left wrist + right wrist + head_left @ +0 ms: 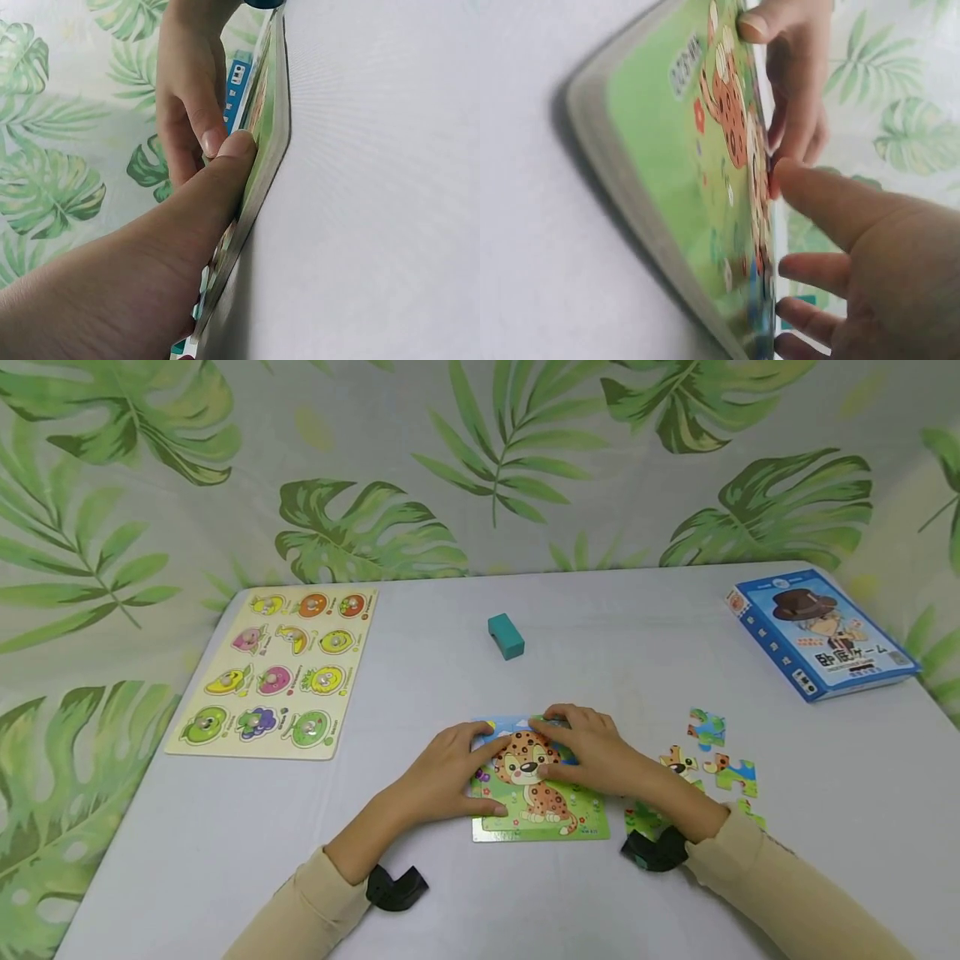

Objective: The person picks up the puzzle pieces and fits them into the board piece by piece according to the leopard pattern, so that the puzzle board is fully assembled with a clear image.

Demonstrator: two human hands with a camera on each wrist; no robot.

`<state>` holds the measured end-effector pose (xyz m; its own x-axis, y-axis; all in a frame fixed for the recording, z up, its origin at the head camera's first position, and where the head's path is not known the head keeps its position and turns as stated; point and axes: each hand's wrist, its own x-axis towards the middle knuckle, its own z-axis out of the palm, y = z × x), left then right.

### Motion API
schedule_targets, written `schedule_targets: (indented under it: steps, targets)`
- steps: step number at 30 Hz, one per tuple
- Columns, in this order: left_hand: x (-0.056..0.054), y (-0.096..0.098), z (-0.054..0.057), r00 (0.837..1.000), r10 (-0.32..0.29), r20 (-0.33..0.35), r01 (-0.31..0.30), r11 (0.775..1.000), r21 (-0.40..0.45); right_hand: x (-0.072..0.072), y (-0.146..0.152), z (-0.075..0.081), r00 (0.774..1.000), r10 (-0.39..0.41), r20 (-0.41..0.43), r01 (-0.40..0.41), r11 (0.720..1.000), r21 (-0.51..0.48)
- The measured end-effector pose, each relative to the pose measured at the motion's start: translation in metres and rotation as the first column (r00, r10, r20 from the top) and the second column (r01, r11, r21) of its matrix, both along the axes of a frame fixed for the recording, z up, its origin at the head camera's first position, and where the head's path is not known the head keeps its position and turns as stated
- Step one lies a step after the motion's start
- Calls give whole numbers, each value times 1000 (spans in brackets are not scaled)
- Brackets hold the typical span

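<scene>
The left hand (450,775) rests with fingers and thumb spread over the left side of a flat, rectangular puzzle board (540,836) with a green border and a spotted leopard picture, while the right hand (596,752) lies over its upper right, thumb on the leopard's face; both look relaxed and clenched on nothing. The board lies flat on the desk (420,677), before the person and between the hands. The leopard appears whole, but no piece outlines can be made out, so I cannot tell how much of it is fitted pieces and how much print. The work seems unfinished: several loose, colourful jigsaw pieces (738,774) lie right of the board, some partly hidden under the right forearm. Black curved wrist mounts (396,890) sit by the cuffs of the beige sleeves (802,893). Beyond the hands a small teal rectangular block (507,637) lies well apart from the board. Far left is a cream board (247,747) with four rows of colourful fruit shapes; far right, a blue illustrated box (825,639) lies flat. White cloth covers the desk, and pale fabric (540,410) printed with green leaves hangs behind it and at the sides.
</scene>
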<state>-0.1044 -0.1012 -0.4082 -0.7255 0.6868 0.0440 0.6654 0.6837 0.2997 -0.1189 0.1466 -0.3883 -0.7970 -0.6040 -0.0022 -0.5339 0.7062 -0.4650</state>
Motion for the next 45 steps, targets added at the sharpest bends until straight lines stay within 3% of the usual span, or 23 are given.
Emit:
schedule_targets:
  steps: [4,8,13,19,23,27,30,36,45]
  targets:
    - [-1,0,-1,1000,6,-1,-6,1000,0,1,7,8,994,-21,103,32,994,-104]
    - [-1,1,-2,1000,6,-1,-6,1000,2,4,21,24,992,-48,113,72,974,-215]
    - [0,1,-2,1000,11,4,-11,1000,-3,10,46,41,990,-138,-8,128,936,-327]
    - [1,1,-1,1000,13,19,-13,1000,2,20,82,49,934,-304,-186,215,897,-386]
    - [1,1,-1,1000,14,15,-14,1000,-1,24,108,41,901,-397,-175,303,865,-399]
    - [1,1,-1,1000,15,14,-15,1000,3,24,133,22,882,-463,-92,393,828,-400]
    - [1,1,-1,1000,17,14,-17,1000,2,24,145,10,878,-477,-37,428,818,-384]
    - [1,1,1,1000,19,23,-19,1000,0,24,157,0,877,-472,89,474,824,-310]
    - [2,1,0,999,21,40,-22,1000,10,20,165,-14,861,-490,133,505,855,-118]
